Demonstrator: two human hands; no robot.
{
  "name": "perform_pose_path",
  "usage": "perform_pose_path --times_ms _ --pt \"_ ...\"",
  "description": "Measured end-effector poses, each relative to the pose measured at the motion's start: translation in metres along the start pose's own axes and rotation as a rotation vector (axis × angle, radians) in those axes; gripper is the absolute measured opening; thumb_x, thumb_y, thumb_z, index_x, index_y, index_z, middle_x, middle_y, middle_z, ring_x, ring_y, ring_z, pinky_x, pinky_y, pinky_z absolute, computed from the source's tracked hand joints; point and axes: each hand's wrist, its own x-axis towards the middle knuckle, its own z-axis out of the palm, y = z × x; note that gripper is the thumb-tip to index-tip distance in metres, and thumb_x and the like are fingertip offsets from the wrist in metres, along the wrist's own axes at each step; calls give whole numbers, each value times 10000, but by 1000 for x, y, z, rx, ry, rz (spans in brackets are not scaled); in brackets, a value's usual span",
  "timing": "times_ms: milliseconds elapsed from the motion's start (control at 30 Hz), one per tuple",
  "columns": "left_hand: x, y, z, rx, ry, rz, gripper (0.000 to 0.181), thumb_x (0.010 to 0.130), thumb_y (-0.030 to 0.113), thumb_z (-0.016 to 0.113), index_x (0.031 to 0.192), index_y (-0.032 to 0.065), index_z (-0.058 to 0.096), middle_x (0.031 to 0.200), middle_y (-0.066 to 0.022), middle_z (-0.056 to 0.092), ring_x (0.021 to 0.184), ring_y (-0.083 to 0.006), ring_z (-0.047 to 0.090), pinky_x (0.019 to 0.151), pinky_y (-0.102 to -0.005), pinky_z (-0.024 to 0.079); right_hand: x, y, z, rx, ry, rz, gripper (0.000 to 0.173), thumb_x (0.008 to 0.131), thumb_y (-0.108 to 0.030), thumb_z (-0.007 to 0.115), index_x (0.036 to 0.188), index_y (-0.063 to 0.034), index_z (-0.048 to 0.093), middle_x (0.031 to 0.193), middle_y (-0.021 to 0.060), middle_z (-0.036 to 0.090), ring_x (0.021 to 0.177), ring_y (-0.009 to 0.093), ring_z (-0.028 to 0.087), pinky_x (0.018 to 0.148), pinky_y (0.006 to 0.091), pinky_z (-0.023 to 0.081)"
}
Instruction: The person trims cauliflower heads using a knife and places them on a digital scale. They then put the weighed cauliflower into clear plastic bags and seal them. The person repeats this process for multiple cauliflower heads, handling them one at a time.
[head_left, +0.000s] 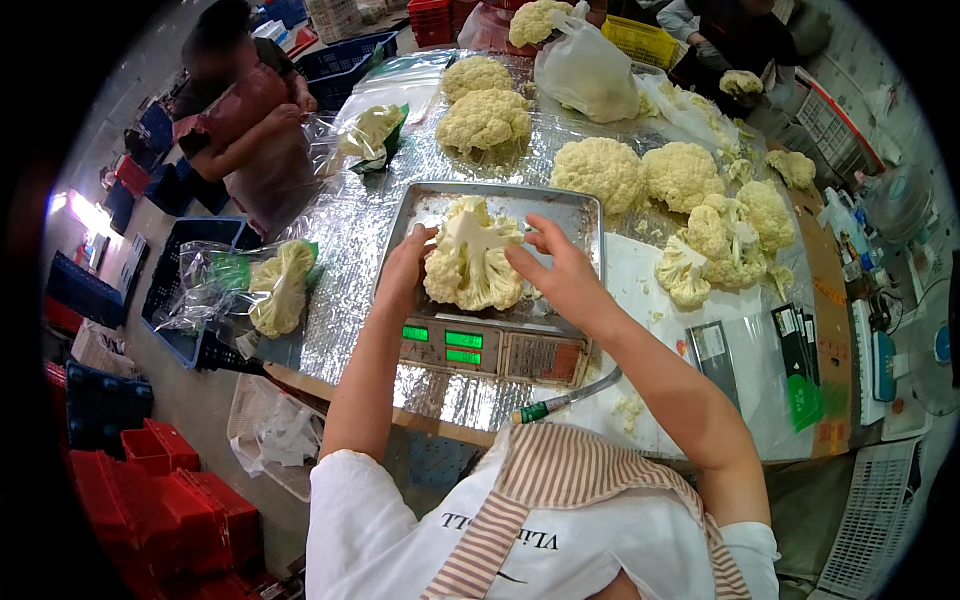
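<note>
A cut cauliflower piece (474, 259) rests on the steel pan (566, 206) of a digital scale, its pale stem side facing up. My left hand (405, 266) is at its left edge, fingertips close against the florets. On the other side, my right hand (559, 262) has its fingers spread, the thumb by the florets. Whether either hand presses on the piece is hard to tell. Green lit readouts (463, 349) and a keypad (544, 358) face me on the scale's front. Below them lies a curved metal tool with a green handle (536, 411), partly hidden by my apron.
Whole cauliflower heads (598, 174) and cut pieces (682, 271) lie right of the scale. Bagged cauliflower (281, 289) sits at the table's left edge above a blue crate (169, 300). Labelled packaging (714, 356) lies right. Two people stand across the table, one holding cauliflower (741, 82).
</note>
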Motion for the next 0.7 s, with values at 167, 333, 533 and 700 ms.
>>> perform_pose_path --times_ms 167,333,533,700 --pt "-18 11 28 125 -12 152 572 916 460 305 1208 -6 463 1124 -159 521 997 -224 515 850 -324 394 20 -3 3 45 -80 173 883 758 -639 478 1303 30 293 1187 273 463 1105 339 477 922 361 368" --pt "-47 30 78 170 -71 382 535 919 425 314 1147 -10 526 1120 -110 560 1025 -178 500 853 -306 371 6 19 -17 521 29 320 667 796 -459 583 1245 -9 383 1119 126 525 1017 212 541 842 306 435" --pt "-68 54 135 191 -336 545 405 922 292 375 1155 -9 513 1116 -98 564 968 -166 526 805 -282 412 -8 64 -37 1327 -82 217 569 875 -442 421 1261 -28 363 1195 138 491 1079 257 509 930 393 409" --pt "-75 71 158 -131 -407 627 326 920 223 421 1152 7 496 1166 -77 514 994 -163 520 805 -282 432 -47 90 -41 1576 9 -84 550 889 -462 342 1309 -108 320 1302 118 397 1171 277 418 961 441 370"
